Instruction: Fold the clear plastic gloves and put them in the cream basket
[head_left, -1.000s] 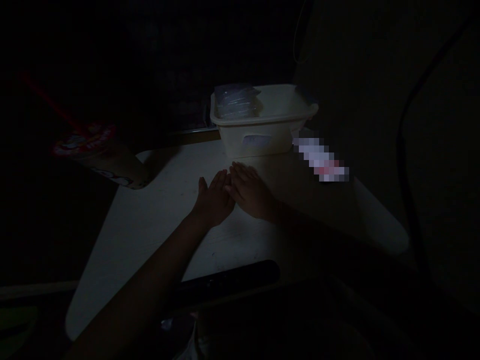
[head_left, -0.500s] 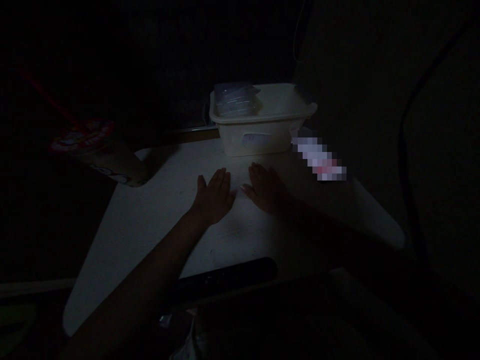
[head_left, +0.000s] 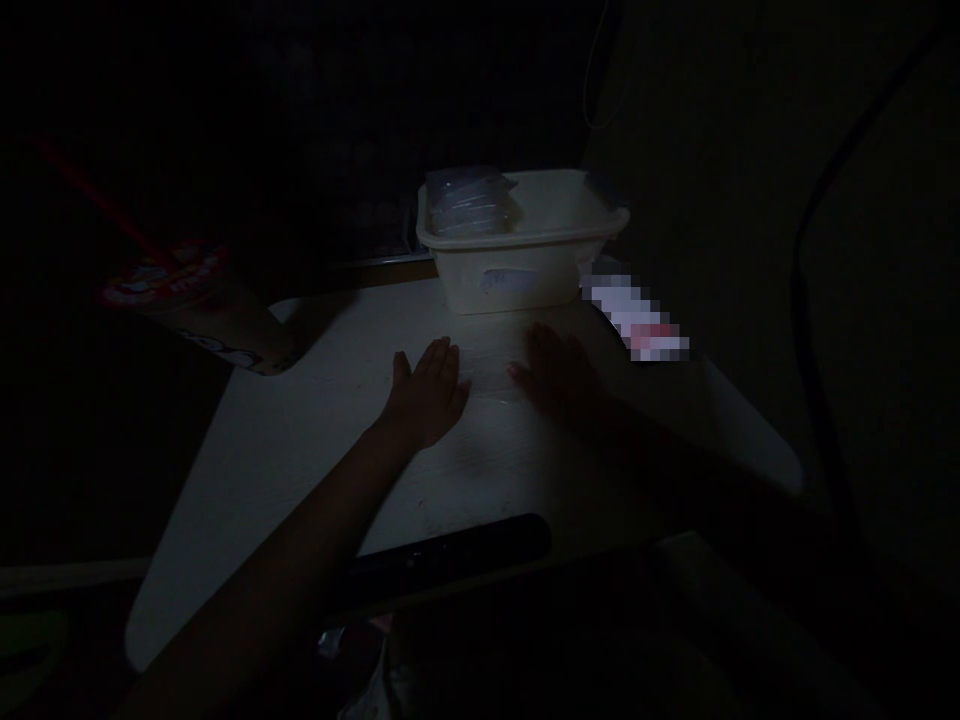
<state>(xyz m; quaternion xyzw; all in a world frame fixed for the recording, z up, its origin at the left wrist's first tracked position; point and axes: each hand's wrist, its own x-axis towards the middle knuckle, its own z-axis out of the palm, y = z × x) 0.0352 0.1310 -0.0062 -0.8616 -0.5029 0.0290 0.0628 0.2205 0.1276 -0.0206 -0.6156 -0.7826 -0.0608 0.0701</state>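
Note:
The scene is very dark. My left hand (head_left: pixel 426 396) lies flat on the white table (head_left: pixel 330 400), its thumb held apart from the fingers. To its right, my right hand (head_left: pixel 561 378) is also stretched out low over the table, in deep shadow, with nothing seen in it. In the gap between them is a faint glossy patch (head_left: pixel 487 385), perhaps a thin clear sheet; I cannot make out what it is. Just beyond both hands stands a white plastic tub (head_left: pixel 517 280), with a clear plastic packet (head_left: pixel 472 200) in its left part.
A drink cup (head_left: pixel 225 320) with a patterned red lid and a red straw (head_left: pixel 97 195) stands at the table's left edge. A bright pixelated object (head_left: pixel 637 315), blurred out, lies right of the tub. A dark slot (head_left: pixel 457 550) runs along the near edge. A dark cable (head_left: pixel 806 300) hangs at the right.
My right hand has moved to the right, away from my left hand, widening the gap over the glossy patch. My left hand has stayed in place.

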